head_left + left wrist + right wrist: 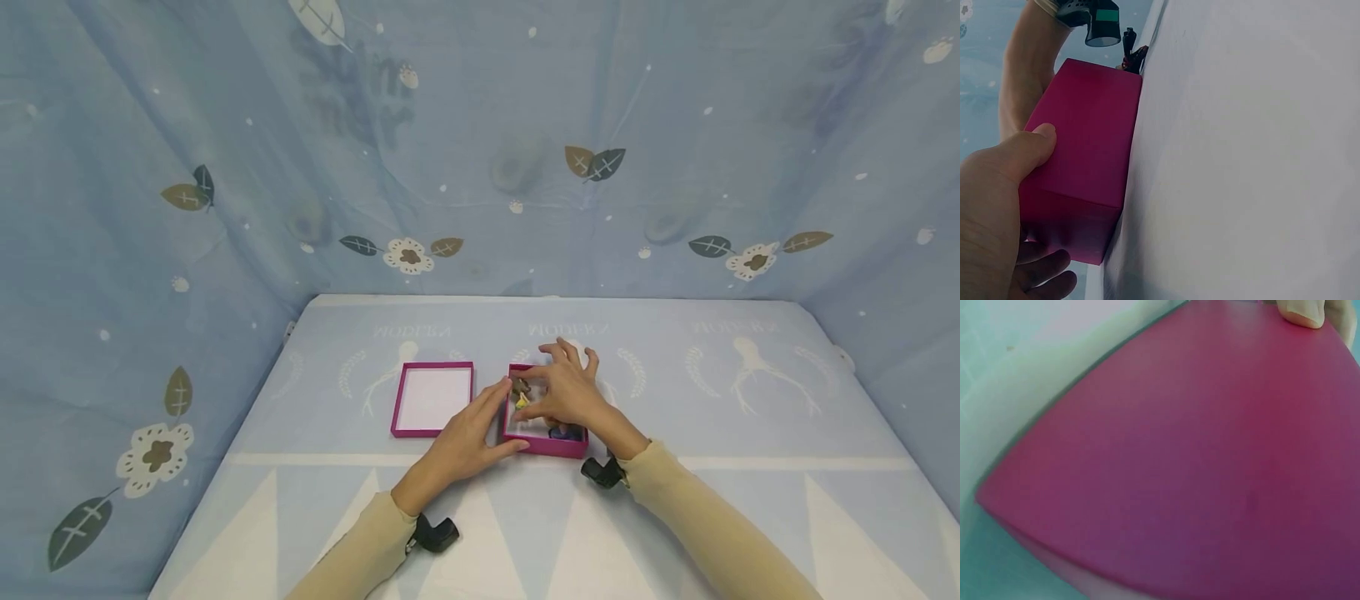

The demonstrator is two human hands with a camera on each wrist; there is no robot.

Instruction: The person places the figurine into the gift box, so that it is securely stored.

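A shallow magenta box with a pale inside stands on the table and holds small things. My left hand grips its near left corner, thumb on the front wall and fingers along the left side; the left wrist view shows that thumb pressing the magenta wall. My right hand reaches in over the box, its thumb and index finger spread apart. Between them show a small yellow piece and a brownish one; contact is unclear. A dark blue piece lies in the near right corner.
Left of the box lies a magenta-rimmed lid, its white inside facing up. A pale patterned cloth covers the table. Blue printed fabric hangs behind and at both sides.
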